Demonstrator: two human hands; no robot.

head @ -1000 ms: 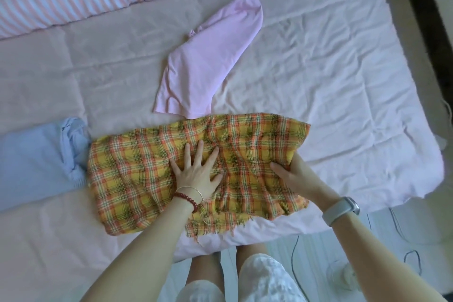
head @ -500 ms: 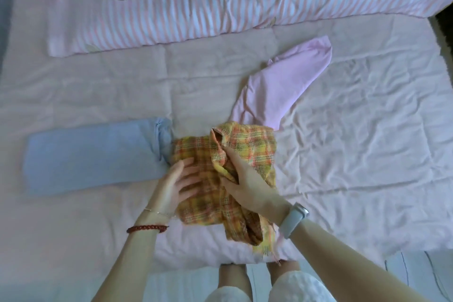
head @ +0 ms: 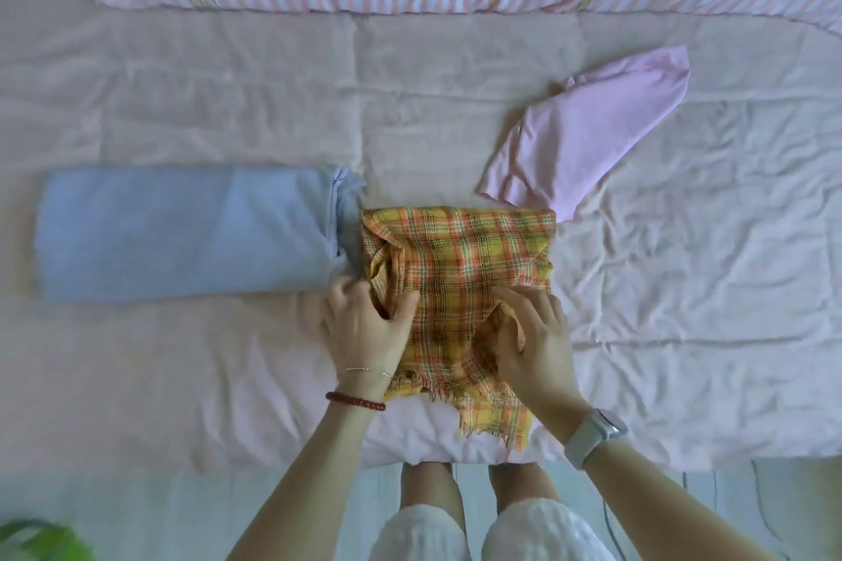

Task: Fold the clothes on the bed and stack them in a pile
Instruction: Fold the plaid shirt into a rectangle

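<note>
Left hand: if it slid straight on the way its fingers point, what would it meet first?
Probably more of the plaid cloth the left hand already grips; the blue garment lies just left of that line.

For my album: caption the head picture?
Two hands, left hand and right hand, folding a checked cloth on the bed.

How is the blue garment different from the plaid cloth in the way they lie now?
The blue garment lies flat and smooth, untouched; the plaid cloth is bunched, gripped by the left hand and right hand. The blue garment is plain and long; the plaid cloth is checked and squarer. Both rest on the bed, edges touching.
</note>
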